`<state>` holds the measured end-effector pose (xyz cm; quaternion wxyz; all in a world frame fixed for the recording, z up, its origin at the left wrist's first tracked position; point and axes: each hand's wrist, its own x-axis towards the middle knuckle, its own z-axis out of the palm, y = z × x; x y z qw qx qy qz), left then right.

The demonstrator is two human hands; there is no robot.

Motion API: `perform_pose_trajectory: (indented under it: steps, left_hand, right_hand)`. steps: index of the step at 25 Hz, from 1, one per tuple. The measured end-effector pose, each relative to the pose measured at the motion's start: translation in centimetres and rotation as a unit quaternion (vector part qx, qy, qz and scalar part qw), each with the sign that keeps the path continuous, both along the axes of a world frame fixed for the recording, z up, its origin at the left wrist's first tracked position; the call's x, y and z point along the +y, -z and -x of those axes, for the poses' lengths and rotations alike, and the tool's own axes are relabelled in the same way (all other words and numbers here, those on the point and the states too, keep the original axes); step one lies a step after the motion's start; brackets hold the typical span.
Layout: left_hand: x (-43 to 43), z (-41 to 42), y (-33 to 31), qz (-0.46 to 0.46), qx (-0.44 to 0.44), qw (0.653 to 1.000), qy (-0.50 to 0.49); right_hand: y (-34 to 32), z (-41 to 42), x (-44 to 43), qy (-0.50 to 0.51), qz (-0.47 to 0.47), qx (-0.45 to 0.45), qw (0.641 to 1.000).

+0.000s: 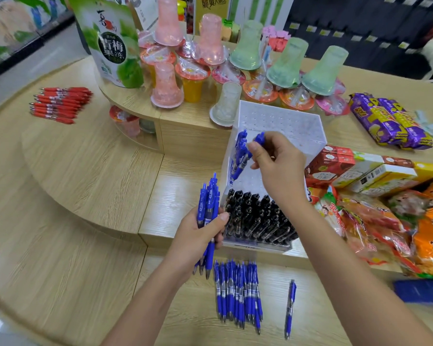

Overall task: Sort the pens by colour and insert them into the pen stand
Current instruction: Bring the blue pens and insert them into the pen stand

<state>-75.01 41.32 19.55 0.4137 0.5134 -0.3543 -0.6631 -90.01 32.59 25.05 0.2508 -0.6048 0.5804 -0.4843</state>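
The right hand (275,158) pinched a blue pen (256,142) over the clear pen stand (310,126); the left hand (200,236) gripped a blue bundle (208,196). Seating it upright beside its blue neighbours looked wise.

Both slim forearms are bare, and the left hand (200,233) and right hand (278,161) show short trimmed nails.

Both bare forearms reach forward from below. Left hand (198,233) lower, fingers curled round bundle of blue pens (208,196), thumb across front. Right hand (276,162) higher, farther out, wrist bent down, thumb and fingertips pinching single blue pen (259,139)
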Motion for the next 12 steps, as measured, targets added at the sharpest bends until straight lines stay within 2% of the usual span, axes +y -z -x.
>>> perform_pose_trajectory:
  steps: [6, 12]
  left_hand:
    - [0.1, -0.2, -0.3, -0.045, 0.057, 0.997, 0.002]
    - [0.1, 0.1, -0.4, -0.001, 0.058, 0.998, 0.025]
  right_hand:
    - [2.5, 0.0, 0.2, -0.006, -0.021, 0.024, 0.999]
    - [3.8, -0.4, 0.4, -0.009, -0.022, 0.031, 0.999]
